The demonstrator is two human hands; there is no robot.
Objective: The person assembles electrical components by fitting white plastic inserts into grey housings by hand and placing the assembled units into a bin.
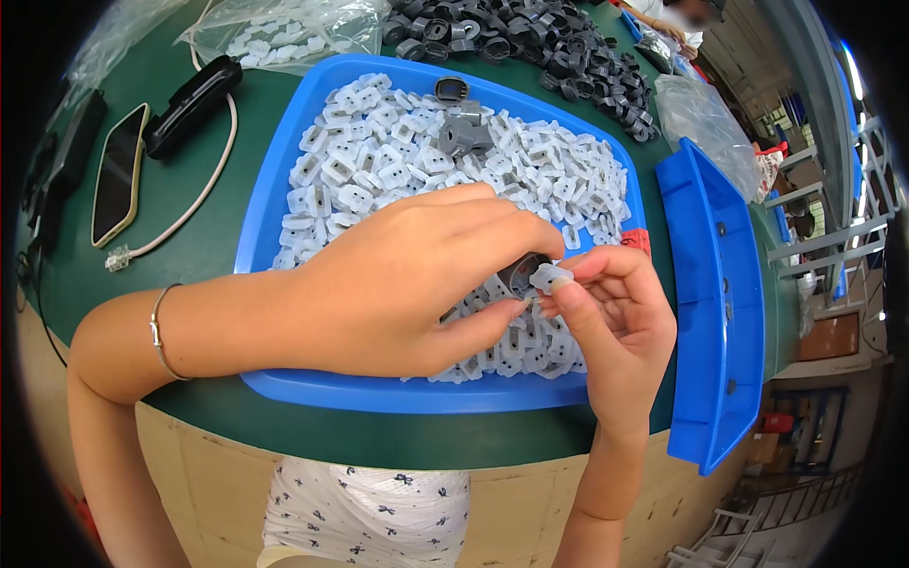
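My left hand (440, 275) reaches across a blue tray (379, 390) and grips a dark grey plastic housing (521, 273) between thumb and fingers. Facing it, my right hand (625, 308) pinches a small translucent white plastic piece (549, 276) between thumb and index finger. The white piece is right at the housing's open end; whether it sits inside cannot be made out. Beneath both hands the tray is heaped with many similar white pieces (379, 156). Two more dark grey parts lie on the heap, a larger grey one (464, 137) and a smaller hollow one (452, 89).
A long blue bin (717, 312) stands to the right with a few small dark bits in it. Dark grey housings (511, 38) pile up behind the tray. At left lie a phone (120, 175), a black handset (194, 104) and a pale cable (213, 180). Another person (668, 24) is at far right.
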